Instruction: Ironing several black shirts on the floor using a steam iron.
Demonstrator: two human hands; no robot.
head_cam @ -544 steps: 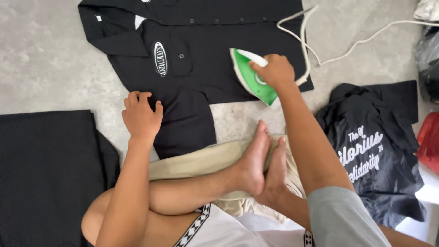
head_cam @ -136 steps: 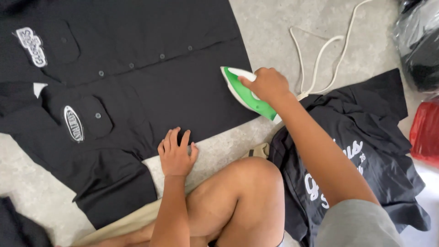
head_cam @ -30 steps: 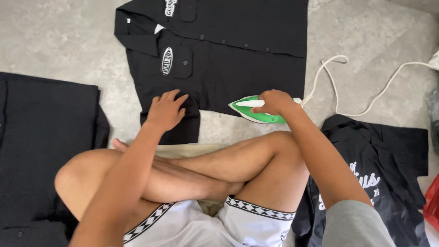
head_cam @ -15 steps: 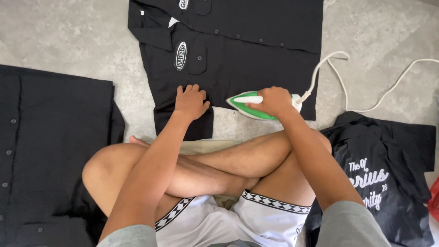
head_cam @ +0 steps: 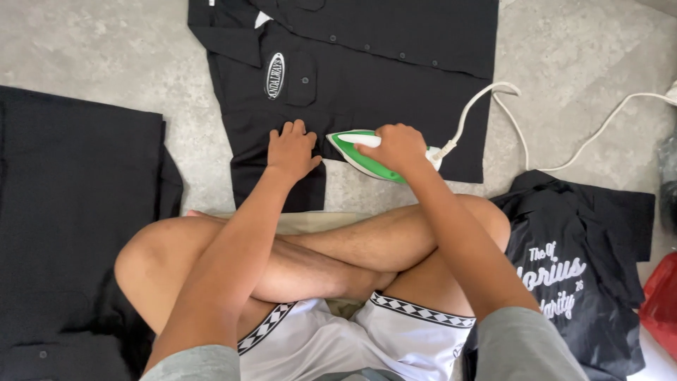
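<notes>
While right hand grips iron, left hand flat on shirt

shirt collar cut off at top, iron handle — hidden under grip

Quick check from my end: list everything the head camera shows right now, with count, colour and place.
button shirt: one, black, spread flat on floor, top centre
iron: one, green and white, on the shirt's lower edge
cord: one, white, runs from the iron to the right edge
folded garments: black, left
printed tee: one, black, crumpled, right
red item: one, right edge
floor: grey concrete
left hand: flat on shirt
right hand: grips iron
</notes>
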